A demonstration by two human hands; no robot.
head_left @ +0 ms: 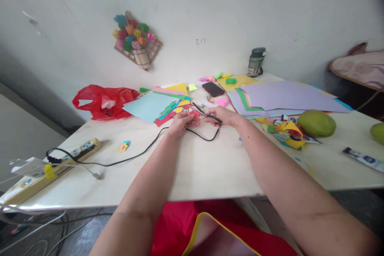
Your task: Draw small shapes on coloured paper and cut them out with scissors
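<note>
My right hand (pixel 225 116) is closed around a pair of scissors (pixel 215 119) with black handles. The blades point away to the left, toward a small piece of red paper (pixel 195 113). My left hand (pixel 182 123) pinches that red piece; its exact shape is hard to make out. Just behind the left hand lie red, yellow and wavy-edged green and blue paper cut-outs (pixel 169 109). A light blue sheet (pixel 148 105) rests on other coloured sheets to the left. One black cable (pixel 147 150) runs across the table beneath both hands.
A power strip (pixel 87 150) and a red plastic bag (pixel 108 102) sit at left. Behind are a phone (pixel 213 89) and a flask (pixel 256 63). Purple sheets (pixel 288 96), paper scraps (pixel 288 132), a green fruit (pixel 317 123) and a tube (pixel 364 159) lie at right.
</note>
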